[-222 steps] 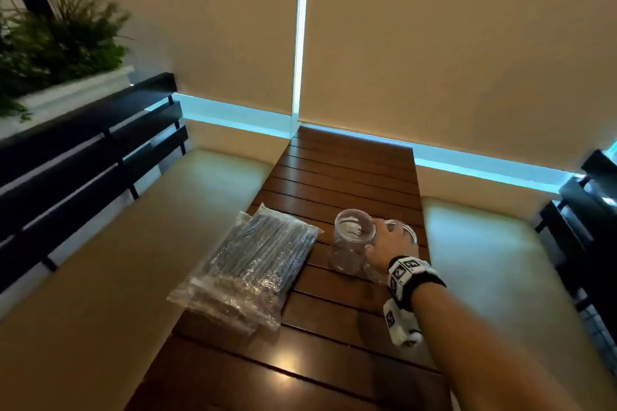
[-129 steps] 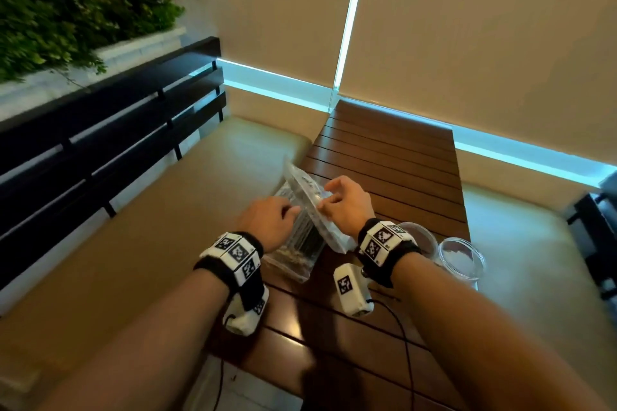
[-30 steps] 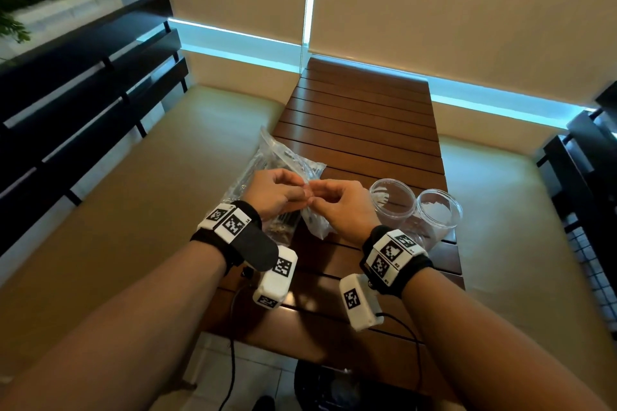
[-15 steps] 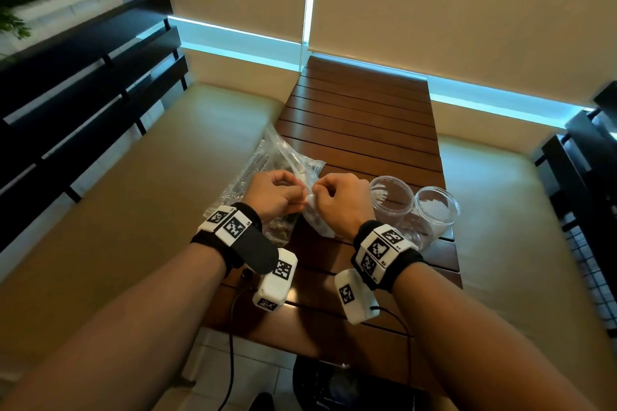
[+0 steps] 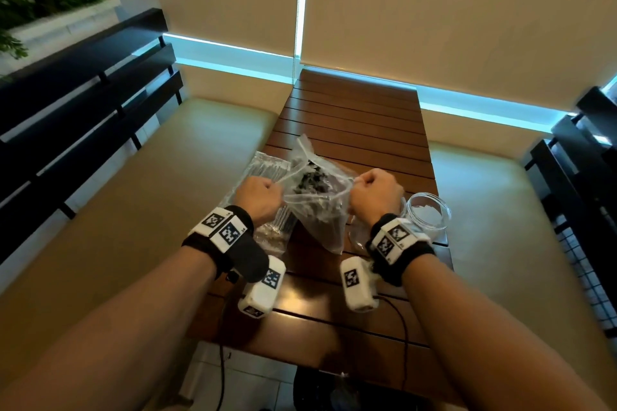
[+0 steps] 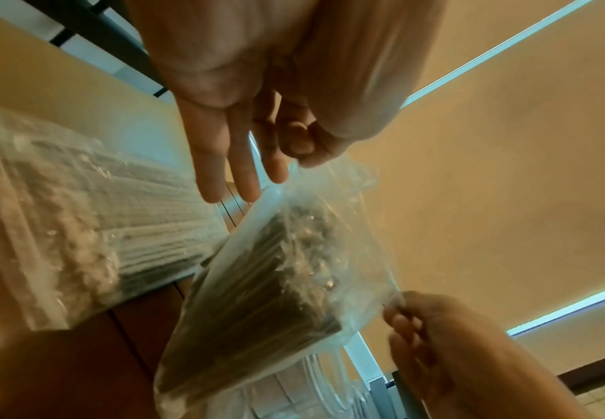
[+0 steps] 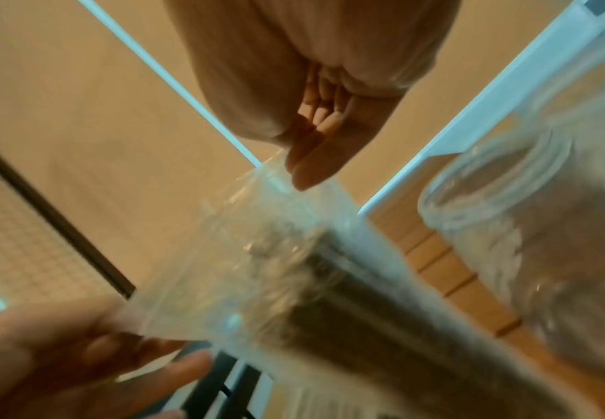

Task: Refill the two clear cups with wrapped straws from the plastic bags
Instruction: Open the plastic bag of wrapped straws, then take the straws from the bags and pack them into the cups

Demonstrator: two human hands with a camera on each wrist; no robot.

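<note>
Two hands work one plastic bag (image 5: 317, 210) over the slatted table (image 5: 354, 116) in the head view: left hand (image 5: 258, 198) and right hand (image 5: 375, 197) each pinch an edge of the bag's mouth, pulled wide, dark straw ends showing inside. A second bag (image 5: 267, 173) lies flat on the table beneath the left hand, partly covered. One clear cup (image 5: 427, 215) stands just right of the right wrist; the other cup is almost wholly hidden behind that wrist. Left wrist view: thumb and forefinger (image 6: 302, 141) nip the bag's lip, the other three fingers straight and loose; the wrapped straws (image 6: 268, 280) inside are blurred, bag bottom toward the table. Right wrist view, heavily blurred: fingers curled, thumb (image 7: 311, 167) clamped on the plastic edge; a cup (image 7: 530, 226) stands close at right, its lower part cut off.
</note>
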